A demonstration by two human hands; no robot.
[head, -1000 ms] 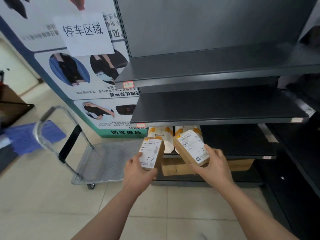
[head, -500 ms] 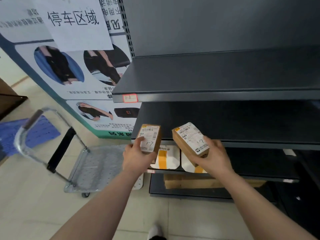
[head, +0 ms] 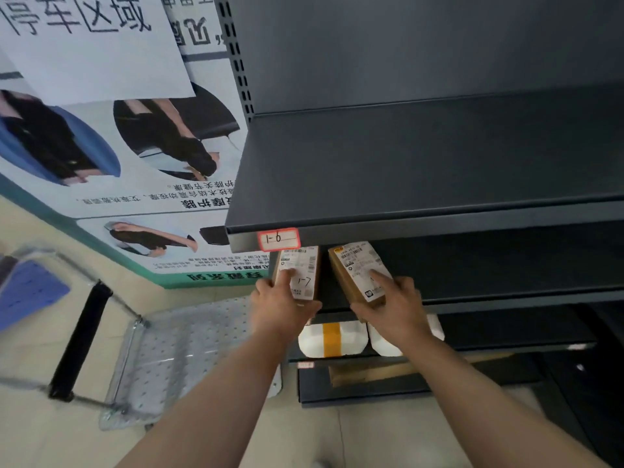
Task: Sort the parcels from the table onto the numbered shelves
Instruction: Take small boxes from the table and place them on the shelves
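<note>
now the left hand (head: pixel 280 305) grips a small flat cardboard parcel (head: pixel 302 271) marked 1-7, and the right hand (head: pixel 395 309) grips a second brown box (head: pixel 358 268). both carry smooth white labels and sit at the mouth of the dark metal shelf (head: pixel 506 300) under the red-edged 1-6 tag (head: pixel 279 238). this looks like the placing step; next, each wants sliding in flat, then releasing.

The bare left forearm (head: pixel 209 407) and bare right forearm (head: pixel 489 400) reach up and forward, converging. The left grip (head: pixel 280 309) curls round a small brown cardboard box with a white label (head: pixel 300 271), thumb pressed on the label. The right grip (head: pixel 395 312) (close beside it, not touching) clasps a second brown labelled cardboard box (head: pixel 354 271), one finger across its label.
</note>
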